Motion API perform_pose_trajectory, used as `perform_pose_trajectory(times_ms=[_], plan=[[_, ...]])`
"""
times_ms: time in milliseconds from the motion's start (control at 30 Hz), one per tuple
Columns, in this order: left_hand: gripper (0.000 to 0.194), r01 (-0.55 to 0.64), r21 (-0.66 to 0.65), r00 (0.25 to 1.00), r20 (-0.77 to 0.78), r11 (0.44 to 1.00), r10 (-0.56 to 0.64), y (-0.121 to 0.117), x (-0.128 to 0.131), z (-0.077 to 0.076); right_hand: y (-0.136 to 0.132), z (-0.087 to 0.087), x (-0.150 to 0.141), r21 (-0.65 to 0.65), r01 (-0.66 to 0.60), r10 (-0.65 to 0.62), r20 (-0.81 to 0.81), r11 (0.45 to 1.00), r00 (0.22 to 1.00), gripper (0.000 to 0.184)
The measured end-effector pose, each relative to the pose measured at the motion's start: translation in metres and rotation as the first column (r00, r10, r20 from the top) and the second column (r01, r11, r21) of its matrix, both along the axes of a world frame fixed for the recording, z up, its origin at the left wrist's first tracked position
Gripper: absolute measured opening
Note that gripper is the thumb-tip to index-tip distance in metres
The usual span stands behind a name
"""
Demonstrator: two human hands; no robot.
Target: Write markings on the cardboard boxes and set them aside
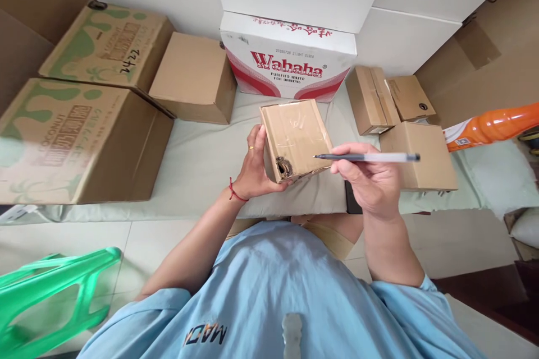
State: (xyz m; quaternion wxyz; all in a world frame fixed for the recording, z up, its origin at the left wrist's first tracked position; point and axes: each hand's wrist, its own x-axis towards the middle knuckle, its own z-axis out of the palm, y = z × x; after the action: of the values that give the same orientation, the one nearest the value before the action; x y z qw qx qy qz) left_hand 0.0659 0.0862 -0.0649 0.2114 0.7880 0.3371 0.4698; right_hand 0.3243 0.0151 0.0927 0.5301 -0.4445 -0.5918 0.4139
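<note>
My left hand (256, 171) grips a small cardboard box (297, 129) by its left side and lower corner, thumb along the near edge. The box is tilted so its taped top faces me; a dark, burnt-looking hole marks its lower left corner. In my right hand (373, 176) is a pen (366, 157) with a dark front and a clear barrel, pinched between thumb and fingers. Its tip points left, over the box's lower right part; whether it touches the cardboard I cannot tell.
Behind the box stands a white and red Wahaba-style water carton (290, 61) lettered "Wahaha". Coconut cartons (63, 140) and a plain box (193, 78) are at left. Smaller boxes (421, 157) and an orange bottle (492, 126) lie right. A green stool (63, 286) stands below left.
</note>
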Motion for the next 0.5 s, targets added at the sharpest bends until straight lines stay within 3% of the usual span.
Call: perform_pose_trajectory(times_ms=[200,500], plan=[[0.154,0.009,-0.018,0.999,0.035,1.0,-0.009,-0.002,0.001,-0.001,0.026,0.009,-0.034,0.19,-0.176,0.112,0.308,0.966,0.945,0.017],[0.146,-0.016,0.05,0.999,0.037,0.999,0.014,-0.002,0.005,-0.005,0.027,0.001,-0.036,0.108,-0.193,0.143,0.357,0.975,0.923,0.025]])
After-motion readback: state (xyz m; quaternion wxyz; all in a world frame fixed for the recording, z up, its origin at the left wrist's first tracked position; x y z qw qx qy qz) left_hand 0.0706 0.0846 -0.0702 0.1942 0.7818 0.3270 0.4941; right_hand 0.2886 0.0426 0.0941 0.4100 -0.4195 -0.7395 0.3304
